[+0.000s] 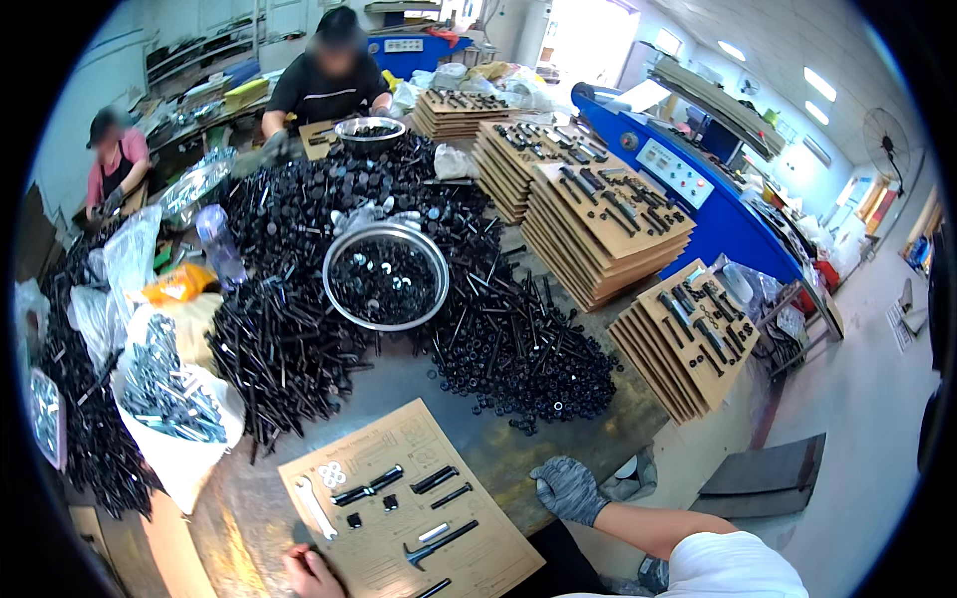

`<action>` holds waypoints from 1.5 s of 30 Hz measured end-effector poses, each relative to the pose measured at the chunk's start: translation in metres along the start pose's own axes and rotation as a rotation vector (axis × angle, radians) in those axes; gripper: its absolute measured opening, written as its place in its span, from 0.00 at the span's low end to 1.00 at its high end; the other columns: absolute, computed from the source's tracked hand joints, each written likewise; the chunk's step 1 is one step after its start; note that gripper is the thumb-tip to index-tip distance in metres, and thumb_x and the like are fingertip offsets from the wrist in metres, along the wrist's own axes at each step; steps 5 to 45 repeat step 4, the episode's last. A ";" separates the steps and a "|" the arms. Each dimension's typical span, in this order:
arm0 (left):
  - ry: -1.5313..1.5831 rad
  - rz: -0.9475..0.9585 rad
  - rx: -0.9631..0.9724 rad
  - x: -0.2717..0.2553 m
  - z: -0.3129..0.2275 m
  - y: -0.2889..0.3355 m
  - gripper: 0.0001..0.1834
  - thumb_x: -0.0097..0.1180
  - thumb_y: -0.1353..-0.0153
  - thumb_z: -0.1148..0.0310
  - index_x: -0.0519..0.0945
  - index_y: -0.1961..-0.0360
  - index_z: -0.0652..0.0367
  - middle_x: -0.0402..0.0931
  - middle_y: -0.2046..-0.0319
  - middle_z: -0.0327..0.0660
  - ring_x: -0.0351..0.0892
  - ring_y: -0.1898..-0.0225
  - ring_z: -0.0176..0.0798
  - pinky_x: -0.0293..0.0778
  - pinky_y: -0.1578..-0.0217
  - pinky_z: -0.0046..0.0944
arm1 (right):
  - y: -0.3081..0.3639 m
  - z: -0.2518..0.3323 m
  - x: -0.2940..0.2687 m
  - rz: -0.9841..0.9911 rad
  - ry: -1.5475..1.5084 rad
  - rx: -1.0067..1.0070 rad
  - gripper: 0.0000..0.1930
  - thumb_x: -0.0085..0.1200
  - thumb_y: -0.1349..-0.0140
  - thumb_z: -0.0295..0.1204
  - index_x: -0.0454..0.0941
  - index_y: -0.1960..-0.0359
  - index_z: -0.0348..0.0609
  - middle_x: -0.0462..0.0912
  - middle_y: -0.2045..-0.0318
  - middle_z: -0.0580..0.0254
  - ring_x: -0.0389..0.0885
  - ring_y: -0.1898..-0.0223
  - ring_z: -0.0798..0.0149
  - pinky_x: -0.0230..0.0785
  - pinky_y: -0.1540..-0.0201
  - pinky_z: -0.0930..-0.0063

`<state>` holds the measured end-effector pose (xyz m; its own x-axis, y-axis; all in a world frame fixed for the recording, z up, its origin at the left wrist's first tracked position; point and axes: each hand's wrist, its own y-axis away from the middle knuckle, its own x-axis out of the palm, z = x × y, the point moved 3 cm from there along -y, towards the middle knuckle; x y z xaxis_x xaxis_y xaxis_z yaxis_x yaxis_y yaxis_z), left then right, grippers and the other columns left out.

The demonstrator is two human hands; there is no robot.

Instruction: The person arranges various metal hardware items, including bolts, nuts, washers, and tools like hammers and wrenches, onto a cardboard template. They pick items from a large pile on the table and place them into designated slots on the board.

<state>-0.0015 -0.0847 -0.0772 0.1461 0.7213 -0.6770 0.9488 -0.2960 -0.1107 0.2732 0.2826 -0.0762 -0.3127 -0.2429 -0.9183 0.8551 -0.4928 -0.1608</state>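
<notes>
A printed cardboard sheet (399,429) lies tilted at the table's near edge. On it sit an open-end wrench (317,508), several white washers (332,475), black bolts (435,479), square black nuts (390,502), a silver pin (434,532) and a black T-shaped hardware piece (442,544). My left hand (311,572), its fingers bare, grips the sheet's lower left edge and is partly cut off by the frame. My right hand (570,490), in a grey knitted glove, is closed by the table's front edge, right of the sheet; whatever it holds is hidden.
Black bolts (284,349) and nuts (528,369) are heaped around a steel bowl (329,284). Cardboard stacks with hardware (688,344) stand right. A sack of silver fasteners (189,458) is left. Two people (334,75) (115,164) work beyond the heaps, near a blue machine (688,189).
</notes>
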 end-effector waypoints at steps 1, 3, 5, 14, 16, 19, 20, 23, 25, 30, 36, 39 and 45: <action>-0.060 0.049 0.028 -0.008 -0.005 -0.007 0.20 0.48 0.28 0.55 0.77 0.56 0.65 0.78 0.62 0.59 0.76 0.58 0.65 0.71 0.54 0.57 | -0.007 0.008 -0.005 0.105 0.040 0.060 0.12 0.54 0.39 0.34 0.82 0.55 0.47 0.82 0.61 0.51 0.81 0.56 0.47 0.75 0.52 0.51; -0.143 0.132 -0.005 -0.027 -0.027 -0.007 0.20 0.48 0.28 0.55 0.77 0.57 0.64 0.77 0.61 0.59 0.75 0.55 0.64 0.69 0.52 0.56 | 0.000 0.015 -0.016 0.067 0.127 0.152 0.12 0.53 0.38 0.34 0.81 0.55 0.48 0.82 0.60 0.51 0.81 0.56 0.47 0.75 0.52 0.51; -0.189 0.158 0.019 -0.026 -0.013 -0.003 0.20 0.48 0.28 0.55 0.77 0.57 0.65 0.77 0.60 0.59 0.75 0.56 0.64 0.70 0.53 0.57 | 0.009 0.026 -0.029 0.033 0.178 0.191 0.12 0.52 0.38 0.34 0.81 0.54 0.48 0.82 0.60 0.51 0.81 0.56 0.47 0.75 0.52 0.51; -0.189 0.158 0.019 -0.026 -0.013 -0.003 0.20 0.48 0.28 0.55 0.77 0.57 0.65 0.77 0.60 0.59 0.75 0.56 0.64 0.70 0.53 0.57 | 0.009 0.026 -0.029 0.033 0.178 0.191 0.12 0.52 0.38 0.34 0.81 0.54 0.48 0.82 0.60 0.51 0.81 0.56 0.47 0.75 0.52 0.51; -0.189 0.158 0.019 -0.026 -0.013 -0.003 0.20 0.48 0.28 0.55 0.77 0.57 0.65 0.77 0.60 0.59 0.75 0.56 0.64 0.70 0.53 0.57 | 0.009 0.026 -0.029 0.033 0.178 0.191 0.12 0.52 0.38 0.34 0.81 0.54 0.48 0.82 0.60 0.51 0.81 0.56 0.47 0.75 0.52 0.51; -0.189 0.158 0.019 -0.026 -0.013 -0.003 0.20 0.48 0.28 0.55 0.77 0.57 0.65 0.77 0.60 0.59 0.75 0.56 0.64 0.70 0.53 0.57 | 0.009 0.026 -0.029 0.033 0.178 0.191 0.12 0.52 0.38 0.34 0.81 0.54 0.48 0.82 0.60 0.51 0.81 0.56 0.47 0.75 0.52 0.51; -0.189 0.158 0.019 -0.026 -0.013 -0.003 0.20 0.48 0.28 0.55 0.77 0.57 0.65 0.77 0.60 0.59 0.75 0.56 0.64 0.70 0.53 0.57 | 0.009 0.026 -0.029 0.033 0.178 0.191 0.12 0.52 0.38 0.34 0.81 0.54 0.48 0.82 0.60 0.51 0.81 0.56 0.47 0.75 0.52 0.51; -0.189 0.158 0.019 -0.026 -0.013 -0.003 0.20 0.48 0.28 0.55 0.77 0.57 0.65 0.77 0.60 0.59 0.75 0.56 0.64 0.70 0.53 0.57 | 0.009 0.026 -0.029 0.033 0.178 0.191 0.12 0.52 0.38 0.34 0.81 0.54 0.48 0.82 0.60 0.51 0.81 0.56 0.47 0.75 0.52 0.51; -0.189 0.158 0.019 -0.026 -0.013 -0.003 0.20 0.48 0.28 0.55 0.77 0.57 0.65 0.77 0.60 0.59 0.75 0.56 0.64 0.70 0.53 0.57 | 0.009 0.026 -0.029 0.033 0.178 0.191 0.12 0.52 0.38 0.34 0.81 0.54 0.48 0.82 0.60 0.51 0.81 0.56 0.47 0.75 0.52 0.51; -0.189 0.158 0.019 -0.026 -0.013 -0.003 0.20 0.48 0.28 0.55 0.77 0.57 0.65 0.77 0.60 0.59 0.75 0.56 0.64 0.70 0.53 0.57 | 0.009 0.026 -0.029 0.033 0.178 0.191 0.12 0.52 0.38 0.34 0.81 0.54 0.48 0.82 0.60 0.51 0.81 0.56 0.47 0.75 0.52 0.51; -0.189 0.158 0.019 -0.026 -0.013 -0.003 0.20 0.48 0.28 0.55 0.77 0.57 0.65 0.77 0.60 0.59 0.75 0.56 0.64 0.70 0.53 0.57 | 0.009 0.026 -0.029 0.033 0.178 0.191 0.12 0.52 0.38 0.34 0.81 0.54 0.48 0.82 0.60 0.51 0.81 0.56 0.47 0.75 0.52 0.51; -0.189 0.158 0.019 -0.026 -0.013 -0.003 0.20 0.48 0.28 0.55 0.77 0.57 0.65 0.77 0.60 0.59 0.75 0.56 0.64 0.70 0.53 0.57 | 0.009 0.026 -0.029 0.033 0.178 0.191 0.12 0.52 0.38 0.34 0.81 0.54 0.48 0.82 0.60 0.51 0.81 0.56 0.47 0.75 0.52 0.51; -0.189 0.158 0.019 -0.026 -0.013 -0.003 0.20 0.48 0.28 0.55 0.77 0.57 0.65 0.77 0.60 0.59 0.75 0.56 0.64 0.70 0.53 0.57 | 0.009 0.026 -0.029 0.033 0.178 0.191 0.12 0.52 0.38 0.34 0.81 0.54 0.48 0.82 0.60 0.51 0.81 0.56 0.47 0.75 0.52 0.51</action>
